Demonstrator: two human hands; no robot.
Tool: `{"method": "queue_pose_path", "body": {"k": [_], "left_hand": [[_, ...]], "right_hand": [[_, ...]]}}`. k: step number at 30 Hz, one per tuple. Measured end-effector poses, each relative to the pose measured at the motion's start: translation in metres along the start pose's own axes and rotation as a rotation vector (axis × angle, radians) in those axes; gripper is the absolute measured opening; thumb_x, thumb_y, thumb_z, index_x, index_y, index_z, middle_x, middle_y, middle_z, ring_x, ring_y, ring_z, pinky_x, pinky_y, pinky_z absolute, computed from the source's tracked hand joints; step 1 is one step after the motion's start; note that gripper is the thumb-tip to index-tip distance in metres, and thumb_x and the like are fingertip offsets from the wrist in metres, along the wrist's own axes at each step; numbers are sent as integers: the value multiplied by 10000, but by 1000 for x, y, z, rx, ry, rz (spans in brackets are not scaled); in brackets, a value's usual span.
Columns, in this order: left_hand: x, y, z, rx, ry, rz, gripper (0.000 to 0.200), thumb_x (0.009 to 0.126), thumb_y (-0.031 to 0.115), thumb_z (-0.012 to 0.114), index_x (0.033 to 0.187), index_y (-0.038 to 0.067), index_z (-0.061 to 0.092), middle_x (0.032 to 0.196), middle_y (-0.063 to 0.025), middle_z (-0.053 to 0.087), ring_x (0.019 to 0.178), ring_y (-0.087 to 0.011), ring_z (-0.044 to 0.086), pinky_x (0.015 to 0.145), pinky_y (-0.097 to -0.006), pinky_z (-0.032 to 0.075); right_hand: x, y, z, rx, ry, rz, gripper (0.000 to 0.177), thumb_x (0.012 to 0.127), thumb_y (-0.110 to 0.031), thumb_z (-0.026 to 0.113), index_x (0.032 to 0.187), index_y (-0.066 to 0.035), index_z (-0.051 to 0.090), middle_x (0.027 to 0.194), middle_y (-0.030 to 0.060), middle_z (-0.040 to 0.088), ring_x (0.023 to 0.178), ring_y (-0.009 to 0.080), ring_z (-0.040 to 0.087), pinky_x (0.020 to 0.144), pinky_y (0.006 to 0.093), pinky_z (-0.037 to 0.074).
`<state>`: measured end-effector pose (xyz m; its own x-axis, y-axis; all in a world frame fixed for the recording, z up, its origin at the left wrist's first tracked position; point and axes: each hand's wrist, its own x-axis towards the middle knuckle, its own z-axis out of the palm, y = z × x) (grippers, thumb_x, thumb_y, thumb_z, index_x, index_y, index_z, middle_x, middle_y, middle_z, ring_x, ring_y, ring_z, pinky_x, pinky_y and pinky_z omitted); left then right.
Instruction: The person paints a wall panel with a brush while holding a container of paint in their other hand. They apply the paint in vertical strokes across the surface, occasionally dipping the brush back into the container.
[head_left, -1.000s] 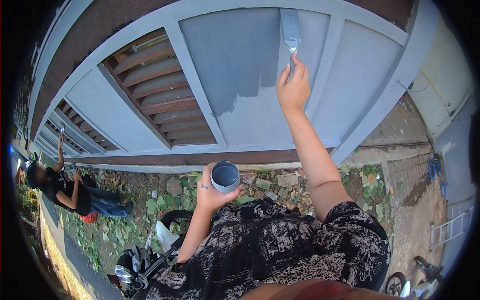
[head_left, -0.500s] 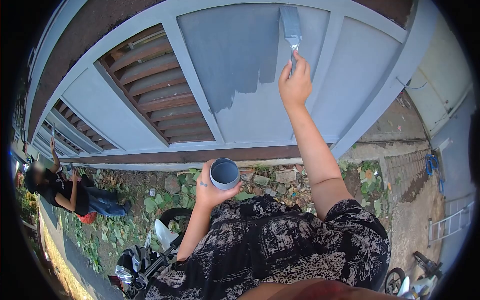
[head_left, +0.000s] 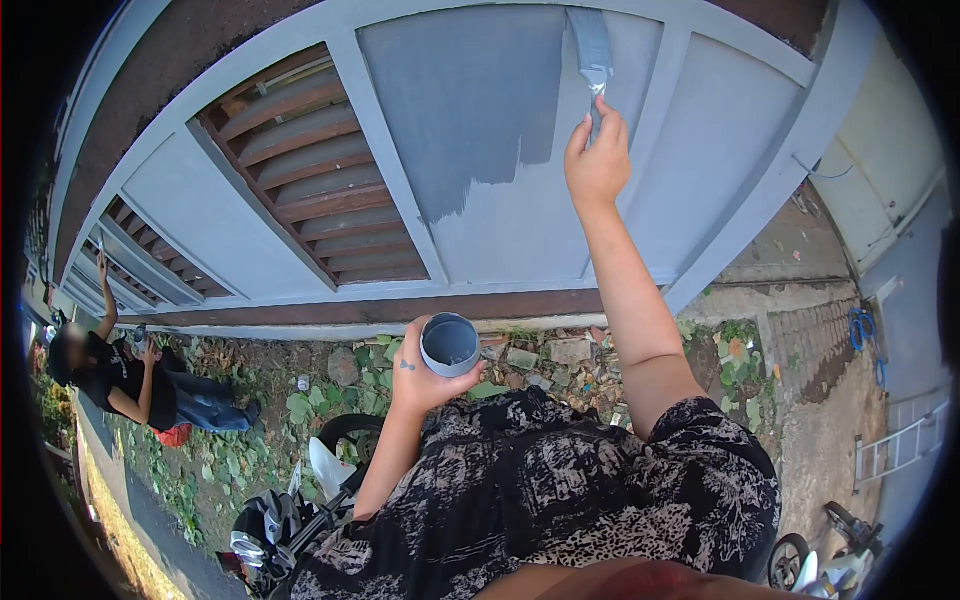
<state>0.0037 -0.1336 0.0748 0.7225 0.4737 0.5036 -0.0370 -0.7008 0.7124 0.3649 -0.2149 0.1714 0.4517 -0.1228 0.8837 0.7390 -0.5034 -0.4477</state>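
Note:
My right hand [head_left: 598, 165] grips the handle of a paintbrush [head_left: 593, 55], its bristles pointing up against the upper part of a wall panel [head_left: 500, 235]. Dark grey wet paint [head_left: 460, 90] covers the panel's upper left, with a ragged lower edge; the remainder of that panel is lighter grey. Lower down, in front of my body, my left hand [head_left: 418, 372] is wrapped round a paint cup [head_left: 450, 345]. Grey paint coats the inside of the cup, and its opening faces me.
Brown louvres [head_left: 315, 170] lie left of the panel. A co-worker [head_left: 140, 375] stands at far left, one arm raised to the wall. Rubble and plants [head_left: 540, 360] line the wall's foot. A motorcycle [head_left: 300, 510] is at lower left, a ladder [head_left: 905, 440] at right.
My right hand and the paintbrush have shifted slightly right, and the dark paint's right edge reaches a little further. My left hand holds the cup in nearly the same place. The co-worker's raised arm has moved higher.

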Motion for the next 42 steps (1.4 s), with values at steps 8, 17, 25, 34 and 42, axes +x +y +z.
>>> {"method": "queue_pose_path", "body": {"k": [8, 17, 25, 34, 42], "left_hand": [[0, 0, 0, 4, -7, -6, 811, 653, 375, 1016, 1251, 24, 596, 1071, -152, 781, 982, -281, 799, 868, -407, 631], [-1, 3, -3, 5, 9, 0, 804, 656, 367, 1014, 1252, 24, 596, 1064, -152, 784, 976, -277, 801, 866, -403, 632], [-1, 2, -1, -2, 0, 28, 823, 653, 354, 1017, 1270, 21, 586, 1065, -152, 785, 980, -273, 801, 869, -401, 633], [-5, 2, -3, 1, -5, 3, 814, 647, 353, 1020, 1262, 28, 597, 1085, -149, 778, 991, -276, 796, 873, -404, 631], [-7, 0, 0, 1, -10, -13, 795, 645, 351, 1018, 1242, 33, 601, 1070, -144, 774, 965, -272, 794, 856, -400, 629]], "right_hand": [[-1, -8, -3, 11, -36, -80, 283, 1010, -141, 663, 1289, -99, 665, 1087, 85, 702, 742, 271, 703, 554, 394, 535], [1, -2, -2, 0, 50, -50, 270, 1005, -143, 664, 1270, -92, 668, 1085, 88, 713, 759, 265, 710, 556, 394, 538], [-3, -5, -5, -3, -68, 21, 298, 1000, -155, 670, 1294, -99, 672, 1026, 84, 697, 718, 272, 704, 553, 406, 535], [-38, 5, -11, -60, -141, 61, 303, 989, -163, 679, 1289, -123, 674, 1022, 89, 699, 728, 300, 711, 568, 431, 554], [-97, 28, -28, -73, -278, 107, 318, 1000, -175, 660, 1314, -126, 648, 1067, 124, 712, 826, 364, 736, 659, 487, 580]]}}
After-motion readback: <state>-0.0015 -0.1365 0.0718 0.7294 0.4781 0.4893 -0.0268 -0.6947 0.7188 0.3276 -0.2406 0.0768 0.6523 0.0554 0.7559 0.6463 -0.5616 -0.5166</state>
